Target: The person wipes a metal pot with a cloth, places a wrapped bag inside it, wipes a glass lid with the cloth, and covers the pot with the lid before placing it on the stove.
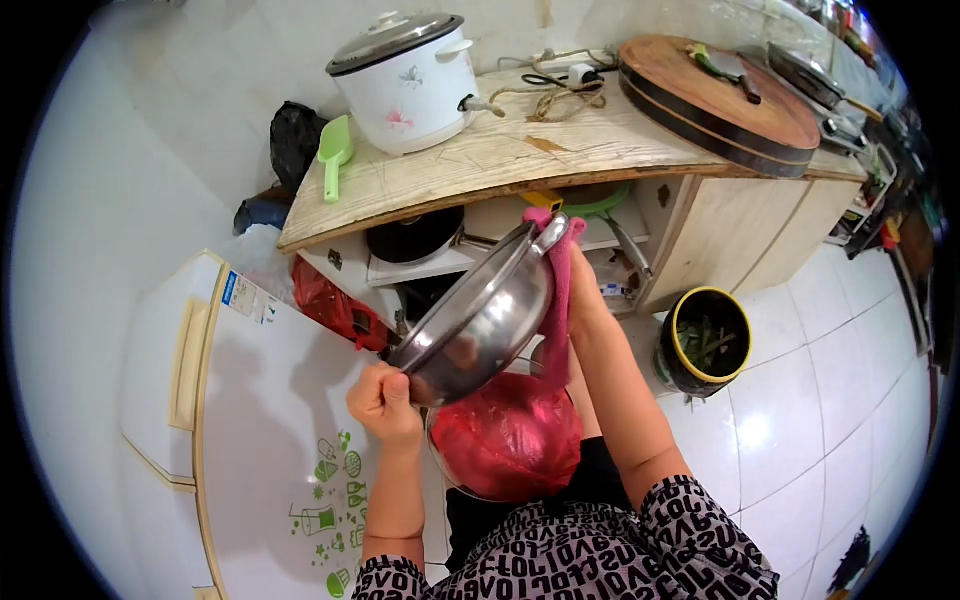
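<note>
A shiny steel pan (490, 325) is held up on its side in front of me, its outer wall facing me. My left hand (384, 402) is closed around its lower left end, near a dark handle that is mostly covered. At the upper right, a pink cloth (560, 300) hangs over the pan's rim and loop handle. My right hand (583, 280) is closed on that cloth and the pan's edge, its fingers partly hidden behind them. Directly below the pan is a container lined with a red plastic bag (505, 430).
A wooden counter (420, 180) carries a white rice cooker (410, 90), a green scoop (336, 155) and a round chopping board (720, 95) with a knife (735, 72). A yellow-rimmed bin (705, 340) stands at right on the tiled floor. A white fridge (260, 400) is at left.
</note>
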The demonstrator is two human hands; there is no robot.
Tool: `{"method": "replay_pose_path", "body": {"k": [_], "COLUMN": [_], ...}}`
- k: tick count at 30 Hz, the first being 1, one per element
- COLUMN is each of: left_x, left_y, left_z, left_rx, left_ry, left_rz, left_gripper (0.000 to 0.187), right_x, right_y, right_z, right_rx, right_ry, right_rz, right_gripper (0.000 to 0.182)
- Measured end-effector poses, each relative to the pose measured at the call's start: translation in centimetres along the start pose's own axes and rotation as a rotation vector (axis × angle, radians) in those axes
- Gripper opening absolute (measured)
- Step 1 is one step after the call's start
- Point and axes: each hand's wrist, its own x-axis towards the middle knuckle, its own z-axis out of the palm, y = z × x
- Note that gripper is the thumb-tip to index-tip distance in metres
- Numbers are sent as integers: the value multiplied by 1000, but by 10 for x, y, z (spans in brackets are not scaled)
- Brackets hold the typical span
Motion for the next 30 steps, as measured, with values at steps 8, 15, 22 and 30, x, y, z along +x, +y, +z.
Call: {"method": "replay_pose_path", "body": {"k": [8,15,22,30], "left_x": [-11,-14,9,19], "left_y": [-33,-12,27,55], "left_z": [9,25,3,-23], "left_rx": [-354,179,439,600], "left_ry": [313,177,-51,-269], "left_rz": [-372,-16,531,700], "left_gripper": [49,45,43,47], "right_x": [7,-100,-23,7], "right_y": [49,63,13,-32], "right_z": [-27,46,15,6], "right_rx": [-163,-1139,-1206,-906], "right_ry": [-55,-103,32,-336], "right_rz": [-341,-1228,-1314,-40], "right_gripper": [41,57,45,22]}}
